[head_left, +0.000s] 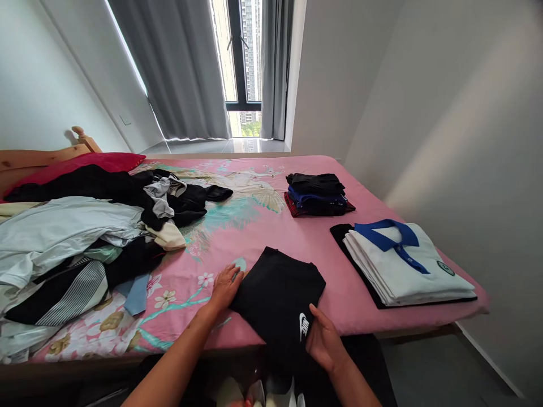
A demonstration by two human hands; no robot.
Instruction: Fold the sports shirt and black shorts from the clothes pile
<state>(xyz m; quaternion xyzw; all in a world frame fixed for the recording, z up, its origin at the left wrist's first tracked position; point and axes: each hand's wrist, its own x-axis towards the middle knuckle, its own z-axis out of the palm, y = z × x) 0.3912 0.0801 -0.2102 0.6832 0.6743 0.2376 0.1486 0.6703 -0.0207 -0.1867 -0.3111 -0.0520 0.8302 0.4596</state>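
A black garment (278, 297) with a white Nike logo lies partly folded on the near edge of the bed, its lower end hanging over the side. Whether it is shorts or a top I cannot tell. My left hand (227, 287) rests at its left edge, fingers laid down and touching the cloth and bedsheet. With the thumb on top and the other fingers tucked underneath, my right hand (324, 339) grips the garment's right edge beside the logo.
Loose clothes (76, 226) are heaped on the left. Folded dark clothes (317, 194) are stacked toward the back. White polo shirts (407, 265) with a blue collar on top lie folded at right, over a black garment. The pink bedsheet (254, 226) covers the bed, by a wall.
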